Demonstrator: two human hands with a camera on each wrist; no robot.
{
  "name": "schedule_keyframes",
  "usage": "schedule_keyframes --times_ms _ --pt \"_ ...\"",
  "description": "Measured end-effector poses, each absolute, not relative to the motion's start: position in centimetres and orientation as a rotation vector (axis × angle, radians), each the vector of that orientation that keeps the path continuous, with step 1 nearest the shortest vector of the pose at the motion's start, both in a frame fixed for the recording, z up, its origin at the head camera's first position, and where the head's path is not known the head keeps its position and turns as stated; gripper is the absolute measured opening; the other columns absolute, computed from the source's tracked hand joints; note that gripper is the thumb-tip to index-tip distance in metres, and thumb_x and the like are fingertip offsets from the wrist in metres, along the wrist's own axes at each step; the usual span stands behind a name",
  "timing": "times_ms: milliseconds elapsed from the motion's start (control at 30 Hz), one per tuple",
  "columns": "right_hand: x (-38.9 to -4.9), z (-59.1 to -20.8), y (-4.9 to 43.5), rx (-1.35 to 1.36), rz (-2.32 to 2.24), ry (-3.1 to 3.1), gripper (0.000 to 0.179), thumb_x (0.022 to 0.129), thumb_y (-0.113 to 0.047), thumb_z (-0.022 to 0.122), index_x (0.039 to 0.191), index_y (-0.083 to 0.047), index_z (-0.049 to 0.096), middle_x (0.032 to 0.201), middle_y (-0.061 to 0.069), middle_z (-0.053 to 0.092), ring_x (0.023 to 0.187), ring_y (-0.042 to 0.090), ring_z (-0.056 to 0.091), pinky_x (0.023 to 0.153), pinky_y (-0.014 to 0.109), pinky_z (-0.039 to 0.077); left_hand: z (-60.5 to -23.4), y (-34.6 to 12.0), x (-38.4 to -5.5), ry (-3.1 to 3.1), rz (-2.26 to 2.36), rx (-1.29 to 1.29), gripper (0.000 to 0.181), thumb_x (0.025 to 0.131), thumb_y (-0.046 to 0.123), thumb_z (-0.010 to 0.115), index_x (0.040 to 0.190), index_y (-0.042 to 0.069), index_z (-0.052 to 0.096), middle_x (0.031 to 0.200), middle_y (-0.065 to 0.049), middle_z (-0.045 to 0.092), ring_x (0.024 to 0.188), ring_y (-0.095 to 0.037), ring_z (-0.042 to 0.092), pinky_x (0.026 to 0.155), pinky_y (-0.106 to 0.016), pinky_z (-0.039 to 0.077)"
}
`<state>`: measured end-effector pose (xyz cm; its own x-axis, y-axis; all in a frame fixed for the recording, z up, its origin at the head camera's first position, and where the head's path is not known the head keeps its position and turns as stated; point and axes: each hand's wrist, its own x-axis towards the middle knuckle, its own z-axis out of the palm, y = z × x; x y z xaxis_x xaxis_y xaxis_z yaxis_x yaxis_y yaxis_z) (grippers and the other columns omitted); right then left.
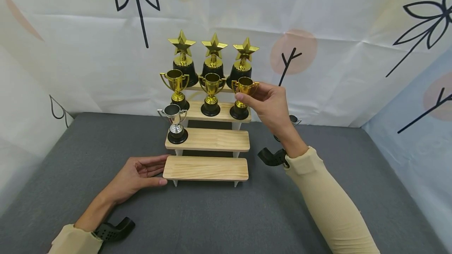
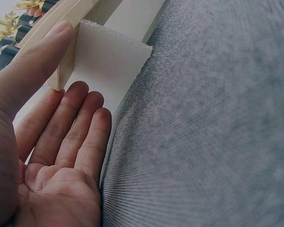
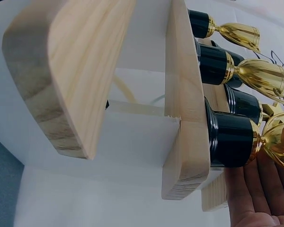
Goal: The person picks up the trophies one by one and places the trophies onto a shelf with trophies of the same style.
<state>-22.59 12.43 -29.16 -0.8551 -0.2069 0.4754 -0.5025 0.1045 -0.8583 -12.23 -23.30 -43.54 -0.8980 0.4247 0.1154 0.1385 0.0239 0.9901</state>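
Note:
My right hand (image 1: pixel 270 103) holds a gold trophy cup (image 1: pixel 243 86) between thumb and fingers. Its black base stands at the right end of the second shelf from the top (image 1: pixel 226 113); in the right wrist view, the cup's black base (image 3: pixel 232 139) meets the board's edge. Two more gold cups (image 1: pixel 211 85) share that shelf. My left hand (image 1: pixel 132 177) lies at the left end of the lowest shelf (image 1: pixel 206 167), fingers extended. In the left wrist view, those fingers (image 2: pixel 71 127) lie beside the white support (image 2: pixel 109 59) under the board.
Three gold star trophies (image 1: pixel 214 48) stand along the top shelf. One silver cup (image 1: pixel 174 117) is at the left of the third shelf (image 1: pixel 215 139). Another silver cup (image 1: pixel 294 120) shows partly behind my right wrist. Grey cloth (image 1: pixel 197 222) covers the table, before a patterned backdrop (image 1: pixel 335 50).

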Motion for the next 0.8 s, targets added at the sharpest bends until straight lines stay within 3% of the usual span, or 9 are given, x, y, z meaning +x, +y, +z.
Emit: schedule_keyframes --times_ms 800 --pt "-22.38 -29.47 12.47 0.673 1.849 -2.153 0.029 0.086 -0.001 0.081 0.113 0.007 0.073 0.103 0.017 0.074 0.096 0.023 0.073 0.085 0.034 0.063 -43.56 -23.37 -12.26 2.091 1.965 0.571 0.065 0.084 -0.009 0.077 0.14 -0.02 0.046 0.142 -0.04 0.046 0.122 -0.01 0.061 0.101 -0.028 0.053"
